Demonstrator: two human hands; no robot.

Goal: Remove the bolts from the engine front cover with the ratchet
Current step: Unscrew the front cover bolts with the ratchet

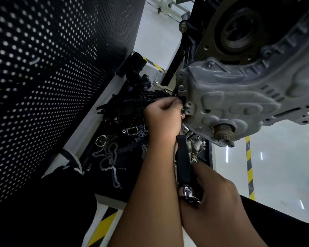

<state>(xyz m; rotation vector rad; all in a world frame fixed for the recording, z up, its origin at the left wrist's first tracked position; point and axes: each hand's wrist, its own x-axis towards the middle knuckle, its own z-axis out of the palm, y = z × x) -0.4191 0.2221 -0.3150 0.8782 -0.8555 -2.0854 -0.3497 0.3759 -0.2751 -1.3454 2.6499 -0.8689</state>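
Fingers of the left hand are pinching something small, likely a bolt, at the left edge of the grey engine front cover, while the right hand is gripping the black-handled ratchet just below.

My only view's the head cam, tilted, looking down close at the engine front cover on the right of the frame.

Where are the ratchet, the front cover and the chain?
ratchet (183,157): head view, on its black handle.
front cover (227,97): head view, on its grey cast face.
chain (108,162): head view, on its links in the tray.
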